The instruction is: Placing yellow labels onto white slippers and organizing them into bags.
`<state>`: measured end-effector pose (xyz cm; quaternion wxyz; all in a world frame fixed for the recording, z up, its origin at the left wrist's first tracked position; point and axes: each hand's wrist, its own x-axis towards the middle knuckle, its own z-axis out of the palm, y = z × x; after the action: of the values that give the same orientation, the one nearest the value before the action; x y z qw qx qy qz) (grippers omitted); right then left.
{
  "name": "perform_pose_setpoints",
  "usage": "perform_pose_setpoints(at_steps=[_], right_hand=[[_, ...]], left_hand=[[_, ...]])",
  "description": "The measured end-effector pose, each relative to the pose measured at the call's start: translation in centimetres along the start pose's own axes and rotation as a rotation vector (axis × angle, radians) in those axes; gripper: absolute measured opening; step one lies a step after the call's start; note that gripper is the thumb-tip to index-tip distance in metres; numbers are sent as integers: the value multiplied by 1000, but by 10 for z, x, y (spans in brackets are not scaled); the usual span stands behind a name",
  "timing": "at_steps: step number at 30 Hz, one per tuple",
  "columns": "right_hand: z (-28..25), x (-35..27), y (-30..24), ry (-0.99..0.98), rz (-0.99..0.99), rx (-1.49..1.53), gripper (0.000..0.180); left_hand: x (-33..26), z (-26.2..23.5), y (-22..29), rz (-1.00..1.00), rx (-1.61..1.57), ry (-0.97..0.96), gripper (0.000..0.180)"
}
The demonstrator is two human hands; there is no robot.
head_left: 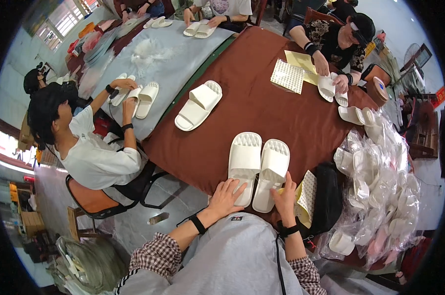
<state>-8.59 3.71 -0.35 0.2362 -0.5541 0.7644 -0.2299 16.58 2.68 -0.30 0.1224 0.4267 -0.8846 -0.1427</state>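
Pair of white slippers (258,167) side by side, soles down, at near edge of brown-covered bench (262,105). Left hand (226,196) flat on heel of left slipper, fingers spread, gripping nothing. Right hand (285,197) at heel of right slipper, fingers curled around a yellow sheet (306,192). Bagged slippers (380,196) heaped right.

My tabletop (276,105) is long, covered in brown cloth at my end and grey cloth (183,54) beyond. Daylight comes through barred windows (65,19) in the pale wall on my left. The floor (178,196) below is grey and shiny. An orange-seated chair (92,201) stands at the tabletop's left edge.
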Motion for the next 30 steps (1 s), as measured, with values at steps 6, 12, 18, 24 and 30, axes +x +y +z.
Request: perform_pose_setpoints(at_steps=[6, 12, 18, 24, 30], right_hand=[[10, 1, -16, -116, -24, 228, 82], [9, 1, -32, -307, -79, 340, 84], [5, -6, -27, -390, -108, 476, 81], [-41, -20, -25, -439, -89, 560, 42], [-91, -68, -19, -465, 249, 976, 39]], left_hand=[[-2, -18, -26, -51, -91, -48, 87], [-3, -55, -70, -87, 83, -157, 85], [23, -46, -33, -163, -117, -62, 84], [11, -8, 10, -197, 76, -77, 96], [22, 4, -15, -181, 159, -138, 88]])
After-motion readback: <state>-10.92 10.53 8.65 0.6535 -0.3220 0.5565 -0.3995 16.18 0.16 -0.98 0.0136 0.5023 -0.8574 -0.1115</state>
